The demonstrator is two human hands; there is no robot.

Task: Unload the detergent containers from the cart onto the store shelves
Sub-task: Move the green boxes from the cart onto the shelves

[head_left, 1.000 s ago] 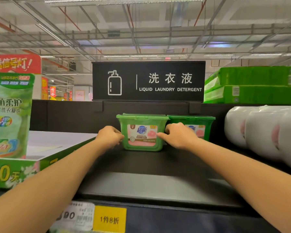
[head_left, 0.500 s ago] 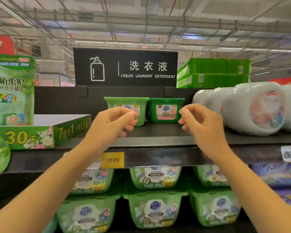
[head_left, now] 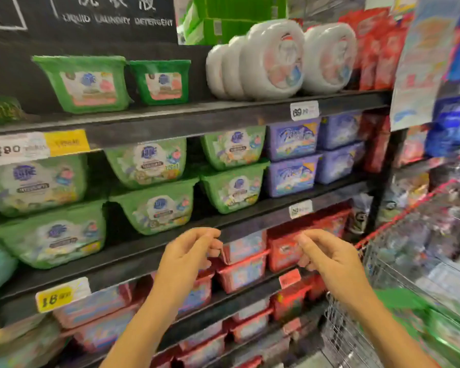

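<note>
"Two hands nearest — what is in them?"

"Nothing. Left hand [head_left: 187, 252] and right hand [head_left: 332, 261] are raised side by side before the shelves, fingers loosely curled, clear of each other and of the stock."

"Next item, right side?"

"One wire cart [head_left: 377, 277], red-edged, near right. Green mass [head_left: 441, 330] inside it at the lower corner, too blurred to name."

"Shelving, low to high?"

"Behind the hands: red tubs [head_left: 243, 273], stacked; yellow price tag [head_left: 55, 297] on the rail to the left. Shelf above: green detergent tubs [head_left: 154, 208], two layers; purple tubs [head_left: 291, 177] to their right, likewise two high. Top shelf, farthest — smaller green tubs [head_left: 88, 83], a pair, one just beside the other, left of centre. White round containers [head_left: 274, 58] stand on edge to their right. Black sign [head_left: 91, 19], LIQUID LAUNDRY DETERGENT, behind the pair."
</note>
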